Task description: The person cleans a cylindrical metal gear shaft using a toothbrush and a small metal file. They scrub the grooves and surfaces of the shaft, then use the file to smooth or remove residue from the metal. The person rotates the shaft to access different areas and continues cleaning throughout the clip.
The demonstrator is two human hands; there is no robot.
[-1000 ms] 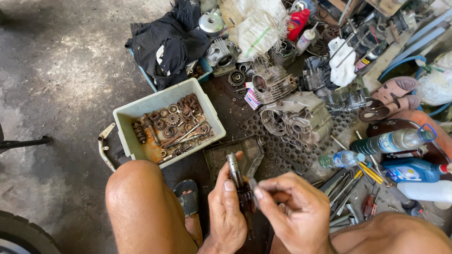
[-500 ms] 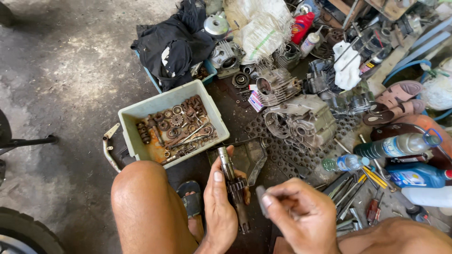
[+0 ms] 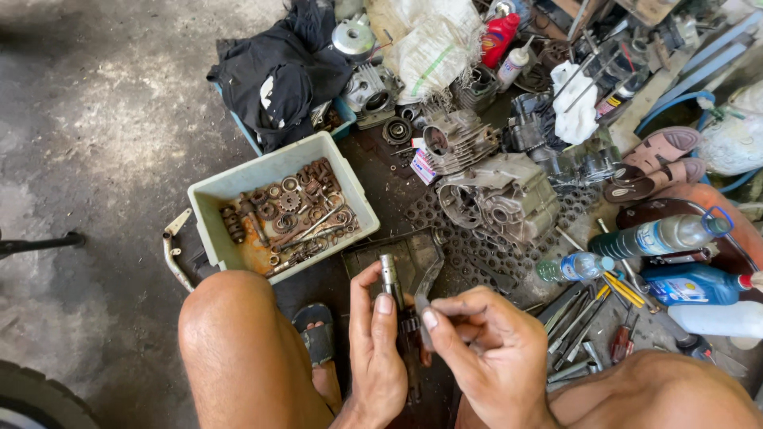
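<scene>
My left hand: grip closed around a metal shaft, thumb pressed along its side, between my bare knees.
Shaft direction: long axis runs near-upright in the view, its plain silver tip pointing away from me toward the tray; the lower end, with dark gear teeth, is hidden behind my palm.
My right hand: fingertips pinched on a small grey part, just beside the shaft; its shape is too covered to make out.
Floor ahead: a dark flat metal tray lies under the shaft tip.
Farther left: a pale plastic tub of rusty gears.
Farther right: an engine casing, bottles, loose tools, partly cut off by the frame edge.
</scene>
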